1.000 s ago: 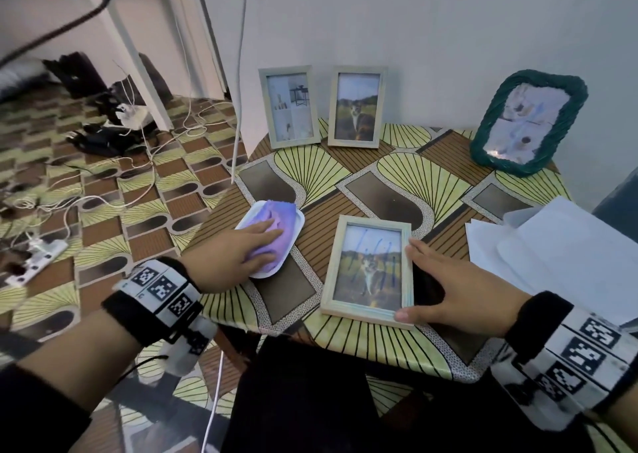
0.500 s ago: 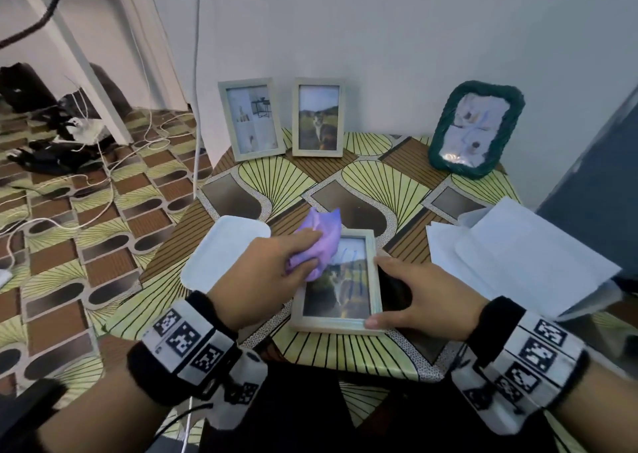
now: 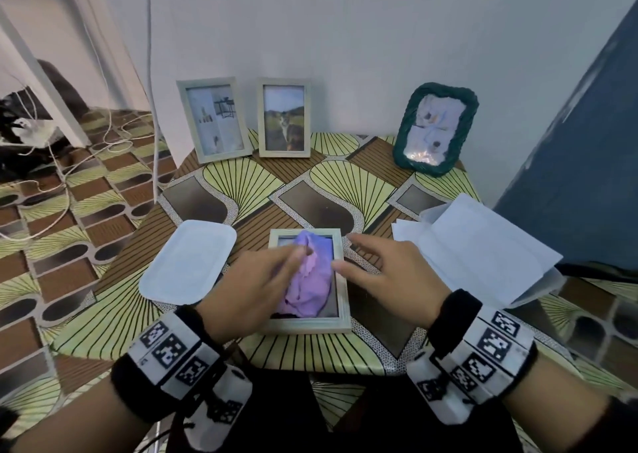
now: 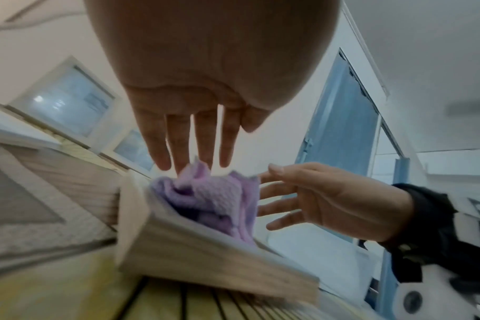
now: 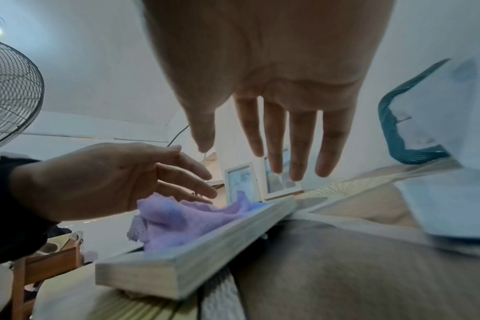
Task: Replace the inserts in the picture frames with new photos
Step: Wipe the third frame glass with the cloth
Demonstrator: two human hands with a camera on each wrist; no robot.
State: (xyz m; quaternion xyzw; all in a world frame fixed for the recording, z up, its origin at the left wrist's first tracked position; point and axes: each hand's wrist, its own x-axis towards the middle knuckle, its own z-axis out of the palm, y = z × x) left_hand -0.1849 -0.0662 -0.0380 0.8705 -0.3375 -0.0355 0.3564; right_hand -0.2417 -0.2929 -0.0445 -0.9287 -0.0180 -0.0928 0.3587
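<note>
A pale wooden picture frame (image 3: 340, 314) lies flat near the table's front edge. A crumpled purple cloth (image 3: 312, 280) lies on its glass and hides most of the photo. My left hand (image 3: 269, 280) hovers over the cloth with straight fingers, whose tips are at or just above it (image 4: 189, 160). It grips nothing. My right hand (image 3: 373, 269) is open beside the frame's right rail, fingers spread, thumb close to the rail. In the right wrist view the cloth (image 5: 184, 223) sits on the frame (image 5: 195, 253) below both hands.
A white tray (image 3: 190, 262) lies left of the frame. Two upright wooden frames (image 3: 215, 119) (image 3: 284, 117) and a green frame (image 3: 436, 129) lean on the back wall. White papers (image 3: 476, 245) lie at the right. Cables cross the floor on the left.
My left hand took the purple cloth off the white tray, carried it right onto the flat frame and let it go. My right hand lifted from the frame's right edge and spread its fingers.
</note>
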